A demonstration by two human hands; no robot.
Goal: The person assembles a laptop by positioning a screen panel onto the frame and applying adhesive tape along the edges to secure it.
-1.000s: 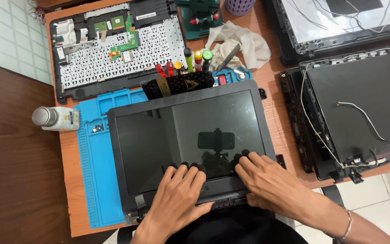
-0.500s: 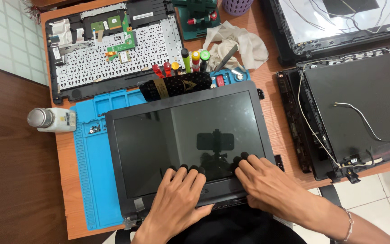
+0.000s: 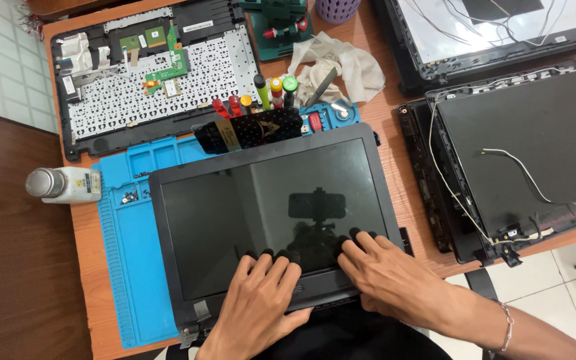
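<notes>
Behind the laptop screen, a screwdriver pouch stands close.

A tool pouch is crowding my screen's far edge. A bottle is blocking the left; the mat between is lying open.

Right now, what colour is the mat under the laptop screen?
Bright blue, under the dark screen panel; head view shows it.

I log: screen, glossy dark glass in a matt black plastic frame; mat, matt blue rubber; table, smooth wood; rag, crumpled white cloth; bottle, white plastic, metal cap.
</notes>
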